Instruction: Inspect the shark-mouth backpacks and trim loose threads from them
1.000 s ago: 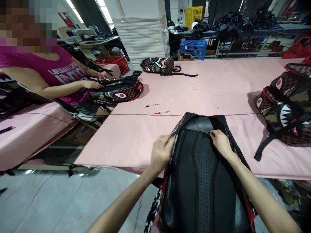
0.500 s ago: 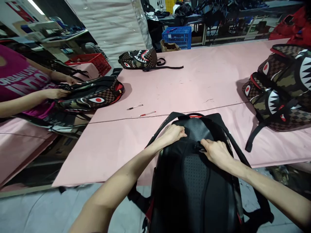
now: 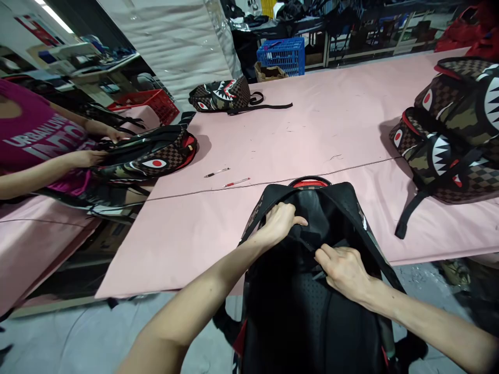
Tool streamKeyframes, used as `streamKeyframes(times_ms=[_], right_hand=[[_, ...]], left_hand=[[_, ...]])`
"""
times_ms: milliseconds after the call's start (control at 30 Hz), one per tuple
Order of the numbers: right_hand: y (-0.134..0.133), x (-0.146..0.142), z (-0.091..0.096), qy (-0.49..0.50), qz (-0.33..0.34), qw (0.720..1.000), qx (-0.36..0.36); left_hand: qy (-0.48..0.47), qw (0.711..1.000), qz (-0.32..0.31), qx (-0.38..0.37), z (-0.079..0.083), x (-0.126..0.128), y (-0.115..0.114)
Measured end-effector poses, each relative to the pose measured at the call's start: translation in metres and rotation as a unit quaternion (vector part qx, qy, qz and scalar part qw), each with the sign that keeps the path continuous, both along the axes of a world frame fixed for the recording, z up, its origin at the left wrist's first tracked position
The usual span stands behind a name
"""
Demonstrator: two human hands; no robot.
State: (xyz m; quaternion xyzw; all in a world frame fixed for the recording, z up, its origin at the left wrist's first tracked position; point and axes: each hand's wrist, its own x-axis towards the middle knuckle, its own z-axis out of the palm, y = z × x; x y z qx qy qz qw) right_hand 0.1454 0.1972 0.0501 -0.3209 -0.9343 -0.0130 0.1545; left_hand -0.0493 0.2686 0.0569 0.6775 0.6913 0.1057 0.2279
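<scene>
A black backpack (image 3: 312,311) lies back-panel up over the near edge of the pink table (image 3: 312,130), its red-lined top handle toward the table's middle. My left hand (image 3: 278,223) is closed on the upper edge of the back panel beside the left shoulder strap. My right hand (image 3: 343,270) pinches a fold of the black panel lower down, fingers pressed together. The bag's lower part hangs off the table toward me.
Two pens (image 3: 236,182) lie just beyond the bag. Camo shark-mouth backpacks (image 3: 448,135) are stacked at the right, another (image 3: 220,95) at the far side. On the left a person in a pink shirt (image 3: 35,150) handles a similar backpack (image 3: 152,156). Blue crate (image 3: 281,54) behind.
My left hand moved from the bag's left side to its upper panel. My right hand slid down toward me, pulling the panel. The view shifted down and left.
</scene>
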Motion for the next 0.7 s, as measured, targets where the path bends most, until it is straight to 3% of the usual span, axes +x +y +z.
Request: streamKeyframes(times_ms=[200,300,400,533,700], right_hand=[[-0.013,0.007,-0.004,-0.001,0.008,1.000,0.018],[-0.015,0.013,-0.011,-0.010,0.006,0.999,0.042],[-0.017,0.017,-0.015,-0.004,-0.001,0.998,0.061],[-0.025,0.021,-0.018,0.022,0.008,0.996,0.083],[-0.046,0.024,-0.025,0.015,0.008,0.995,0.094]], left_hand=[[-0.088,0.996,-0.020,0.013,-0.014,-0.009,-0.007],[-0.117,0.992,-0.004,-0.037,-0.008,-0.008,-0.019],[-0.098,0.992,-0.045,-0.063,0.006,-0.004,-0.031],[-0.054,0.996,-0.056,-0.043,0.016,-0.001,-0.049],[-0.044,0.994,-0.100,0.016,0.010,-0.001,-0.082]])
